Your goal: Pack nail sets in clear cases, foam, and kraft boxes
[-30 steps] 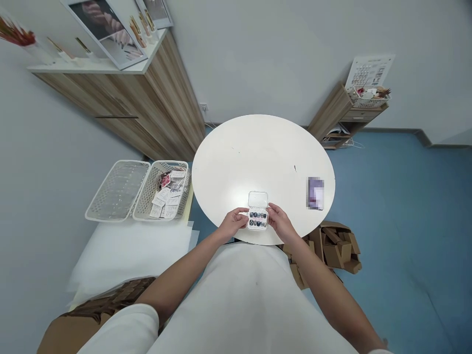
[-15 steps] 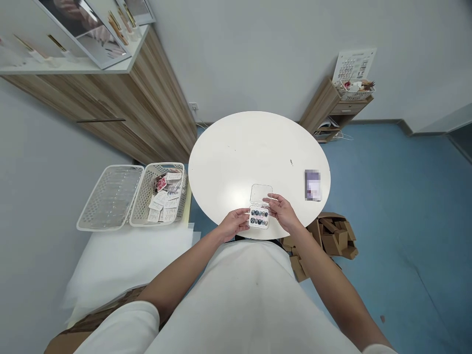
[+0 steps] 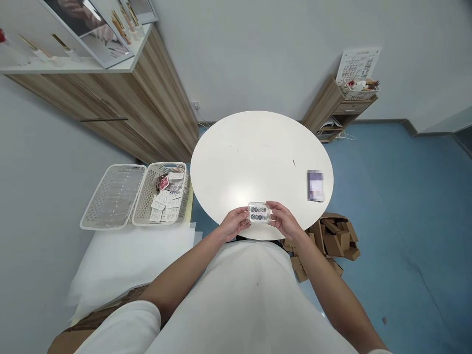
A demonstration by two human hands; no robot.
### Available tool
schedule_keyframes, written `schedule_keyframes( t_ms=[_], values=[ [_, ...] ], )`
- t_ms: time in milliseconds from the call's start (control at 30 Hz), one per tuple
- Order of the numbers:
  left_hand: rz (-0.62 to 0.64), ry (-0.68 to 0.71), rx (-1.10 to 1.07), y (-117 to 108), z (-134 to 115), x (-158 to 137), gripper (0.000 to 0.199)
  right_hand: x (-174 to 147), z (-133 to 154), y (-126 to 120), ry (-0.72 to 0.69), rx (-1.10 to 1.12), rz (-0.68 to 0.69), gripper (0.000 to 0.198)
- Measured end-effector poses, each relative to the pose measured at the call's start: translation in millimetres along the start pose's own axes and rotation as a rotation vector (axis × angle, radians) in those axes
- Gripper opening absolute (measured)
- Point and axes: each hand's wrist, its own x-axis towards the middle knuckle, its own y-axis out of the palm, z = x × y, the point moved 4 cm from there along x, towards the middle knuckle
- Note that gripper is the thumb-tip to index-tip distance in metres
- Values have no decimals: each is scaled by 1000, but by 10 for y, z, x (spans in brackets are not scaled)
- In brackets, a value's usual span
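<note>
Between my two hands, over the near edge of the white table, is a small clear case of press-on nails (image 3: 259,213). Two rows of dark and silvery nails show through its lid, which lies down over them. My left hand (image 3: 235,222) grips the case's left side, thumb and fingers closed on it. On the opposite side, my right hand (image 3: 283,219) pinches the right edge, its fingers bent around the corner. The undersides of the case and some fingertips are hidden.
The round white table (image 3: 258,142) carries a blurred purple-and-white item (image 3: 315,186) at right. On my left, a white basket (image 3: 141,216) holds cards and packets, beside a basket of clear cases (image 3: 114,196). Cardboard boxes (image 3: 337,241) lie on the floor at right.
The clear lid, raised behind the nails before, has come down over the case. My right hand has moved from the lid's hinge area to the case's right edge. The view shifted slightly.
</note>
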Motion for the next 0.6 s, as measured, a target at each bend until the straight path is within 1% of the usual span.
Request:
schedule_keyframes(
  t_ms=[133,200,267,367,467,533,600],
  values=[
    [17,-4,-8,22,-14,4,36,-30,-132,-4,29,-13,-114,46],
    [32,-8,-3,41,-29,-3,35,-41,-183,-5,41,-39,-154,47],
    [42,-15,39,61,-39,-16,39,-51,-198,-5,28,-45,-180,47],
    [56,-16,209,103,-30,-31,50,-68,-176,-11,5,-62,-209,48],
    [38,36,409,148,-23,-23,52,-91,-136,-26,-15,-129,-213,51],
    [17,88,503,173,-32,-11,52,-113,-104,-46,-34,-220,-193,56],
    [6,141,576,194,-54,-5,56,-137,-73,-67,-45,-355,-138,68]
  ],
)
